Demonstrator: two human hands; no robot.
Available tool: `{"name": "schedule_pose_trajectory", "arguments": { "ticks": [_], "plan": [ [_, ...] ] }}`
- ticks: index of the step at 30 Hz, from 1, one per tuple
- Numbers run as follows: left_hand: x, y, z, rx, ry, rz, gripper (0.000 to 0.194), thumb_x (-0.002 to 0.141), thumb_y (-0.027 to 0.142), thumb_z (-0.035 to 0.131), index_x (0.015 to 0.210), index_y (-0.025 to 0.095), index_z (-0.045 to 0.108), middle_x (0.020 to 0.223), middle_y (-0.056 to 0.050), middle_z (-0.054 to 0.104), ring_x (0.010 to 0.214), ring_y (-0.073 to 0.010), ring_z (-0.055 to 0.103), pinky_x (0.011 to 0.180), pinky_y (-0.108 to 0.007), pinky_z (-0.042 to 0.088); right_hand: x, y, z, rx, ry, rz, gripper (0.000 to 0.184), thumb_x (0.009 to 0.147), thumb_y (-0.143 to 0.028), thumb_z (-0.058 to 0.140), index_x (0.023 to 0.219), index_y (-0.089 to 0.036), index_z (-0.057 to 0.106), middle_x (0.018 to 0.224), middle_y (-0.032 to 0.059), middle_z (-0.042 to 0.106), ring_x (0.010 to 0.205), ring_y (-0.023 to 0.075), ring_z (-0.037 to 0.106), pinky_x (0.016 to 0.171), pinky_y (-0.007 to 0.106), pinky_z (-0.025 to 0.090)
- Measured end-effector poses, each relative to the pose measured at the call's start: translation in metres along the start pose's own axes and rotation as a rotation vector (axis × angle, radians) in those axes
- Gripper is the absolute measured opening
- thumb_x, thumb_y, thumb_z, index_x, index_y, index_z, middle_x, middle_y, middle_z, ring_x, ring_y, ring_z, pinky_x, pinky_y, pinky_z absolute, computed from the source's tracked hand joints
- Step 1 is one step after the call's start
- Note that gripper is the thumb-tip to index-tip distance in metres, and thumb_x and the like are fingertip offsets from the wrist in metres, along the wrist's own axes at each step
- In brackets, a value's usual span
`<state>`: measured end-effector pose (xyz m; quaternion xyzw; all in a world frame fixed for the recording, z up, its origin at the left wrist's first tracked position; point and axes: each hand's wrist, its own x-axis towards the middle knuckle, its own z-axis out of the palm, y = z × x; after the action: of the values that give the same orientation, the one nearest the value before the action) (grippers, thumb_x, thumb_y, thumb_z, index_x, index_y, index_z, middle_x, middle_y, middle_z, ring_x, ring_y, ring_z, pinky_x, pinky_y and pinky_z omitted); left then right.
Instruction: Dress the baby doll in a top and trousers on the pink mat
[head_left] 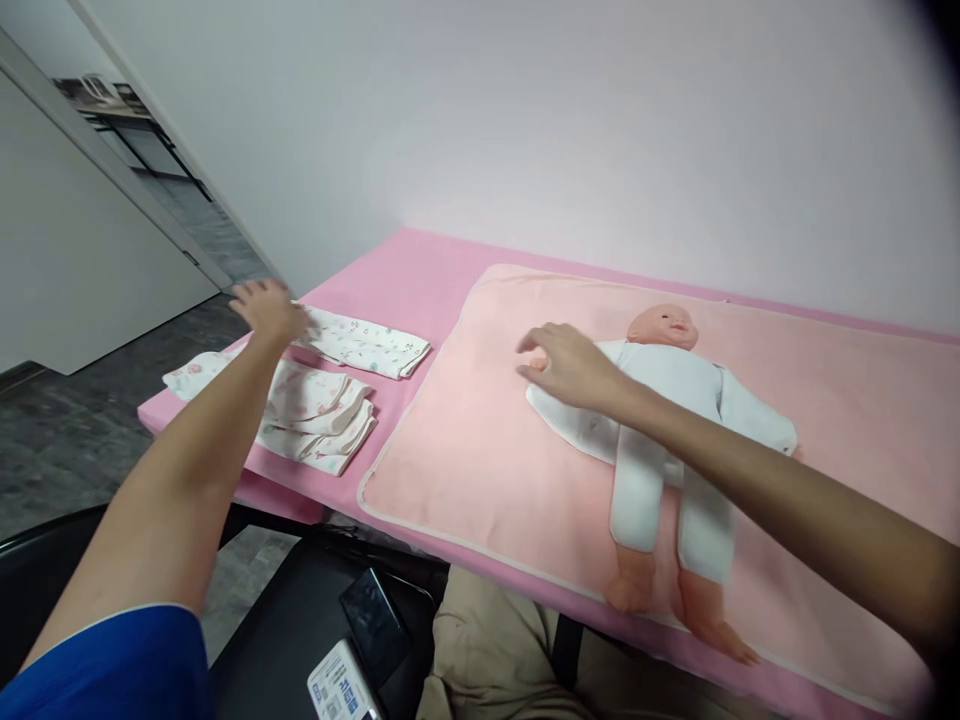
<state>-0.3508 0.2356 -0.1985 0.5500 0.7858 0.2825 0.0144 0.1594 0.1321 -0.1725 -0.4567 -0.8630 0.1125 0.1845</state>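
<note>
A baby doll point(664, 328) in white clothes lies on its back on a pink mat point(480, 450), its bare feet toward the table's front edge. Over the doll's arm at the left is my right hand point(570, 368), fingers loosely curved and apart, with the doll's small hand partly behind them; I see no grip on it. At the far left, my left hand point(268, 310) is stretched out with its fingers spread, slightly blurred. It is beside the end of a folded white patterned cloth point(364, 340). Nearer to me lies a stack of similar folded printed cloths point(319, 410), partly covered by my left forearm.
The pink-covered table point(427, 262) stands against a white wall. Below its front edge is a black chair point(277, 600) bearing a dark phone-like device point(375, 622) and a white labelled box point(341, 685). A door point(82, 220) stands at the left.
</note>
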Motion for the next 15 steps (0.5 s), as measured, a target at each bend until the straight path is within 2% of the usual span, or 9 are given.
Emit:
{"name": "schedule_pose_trajectory", "arguments": {
  "ticks": [1, 2, 5, 8, 10, 12, 15],
  "plan": [
    [-0.003, 0.018, 0.009, 0.055, 0.063, 0.027, 0.022, 0.094, 0.009, 0.065, 0.113, 0.009, 0.053, 0.144, -0.02, 0.055, 0.146, -0.0358, 0.032, 0.128, -0.071, 0.018, -0.015, 0.018, -0.016, -0.132, 0.004, 0.024, 0.027, 0.102, -0.039, 0.065, 0.119, -0.02, 0.073, 0.126, 0.0143, 0.074, 0.126, 0.0356, 0.063, 0.108, 0.05, 0.05],
    [-0.007, 0.042, 0.02, 0.081, 0.069, 0.092, 0.027, 0.096, 0.014, 0.066, 0.121, 0.008, 0.055, 0.151, -0.022, 0.052, 0.147, -0.0374, 0.034, 0.127, -0.069, 0.023, -0.028, 0.036, -0.029, -0.246, -0.016, 0.08, 0.03, 0.101, -0.04, 0.065, 0.12, -0.018, 0.074, 0.126, 0.0175, 0.073, 0.125, 0.0388, 0.063, 0.106, 0.052, 0.051],
    [-0.044, 0.137, 0.056, -0.011, -0.066, 0.434, 0.031, 0.099, 0.028, 0.065, 0.127, 0.012, 0.063, 0.147, -0.019, 0.06, 0.144, -0.0384, 0.042, 0.126, -0.063, 0.029, -0.055, 0.079, -0.046, -0.502, -0.104, 0.261, 0.041, 0.098, -0.045, 0.068, 0.123, -0.012, 0.075, 0.13, 0.0266, 0.071, 0.126, 0.0462, 0.062, 0.099, 0.057, 0.054],
    [-0.118, 0.242, 0.096, -0.135, -0.228, 0.829, 0.037, 0.103, 0.041, 0.061, 0.13, 0.017, 0.067, 0.142, -0.016, 0.066, 0.135, -0.0351, 0.053, 0.123, -0.055, 0.034, -0.069, 0.102, -0.04, -0.563, -0.122, 0.321, 0.044, 0.103, -0.04, 0.058, 0.129, -0.008, 0.073, 0.139, 0.0301, 0.067, 0.131, 0.0461, 0.06, 0.097, 0.056, 0.055],
    [-0.175, 0.3, 0.124, -0.176, -0.307, 0.993, 0.045, 0.103, 0.051, 0.06, 0.135, 0.019, 0.066, 0.147, -0.016, 0.065, 0.133, -0.0357, 0.055, 0.118, -0.054, 0.039, -0.074, 0.111, -0.033, -0.519, -0.089, 0.314, 0.046, 0.106, -0.035, 0.05, 0.137, -0.008, 0.07, 0.145, 0.0285, 0.065, 0.135, 0.0428, 0.06, 0.102, 0.055, 0.054],
    [-0.223, 0.34, 0.15, -0.181, -0.331, 1.015, 0.053, 0.104, 0.054, 0.058, 0.141, 0.017, 0.062, 0.147, -0.019, 0.065, 0.134, -0.0376, 0.055, 0.113, -0.053, 0.042, -0.077, 0.117, -0.03, -0.453, -0.034, 0.309, 0.05, 0.107, -0.033, 0.048, 0.147, -0.009, 0.065, 0.149, 0.0262, 0.064, 0.14, 0.0392, 0.058, 0.112, 0.052, 0.049],
    [-0.261, 0.369, 0.182, -0.174, -0.293, 0.904, 0.051, 0.107, 0.04, 0.049, 0.149, 0.013, 0.057, 0.144, -0.022, 0.066, 0.131, -0.0381, 0.057, 0.111, -0.052, 0.042, -0.079, 0.125, -0.032, -0.371, 0.019, 0.33, 0.055, 0.109, -0.034, 0.047, 0.157, -0.012, 0.061, 0.155, 0.0232, 0.06, 0.145, 0.0346, 0.055, 0.123, 0.047, 0.04]
  ]
}}
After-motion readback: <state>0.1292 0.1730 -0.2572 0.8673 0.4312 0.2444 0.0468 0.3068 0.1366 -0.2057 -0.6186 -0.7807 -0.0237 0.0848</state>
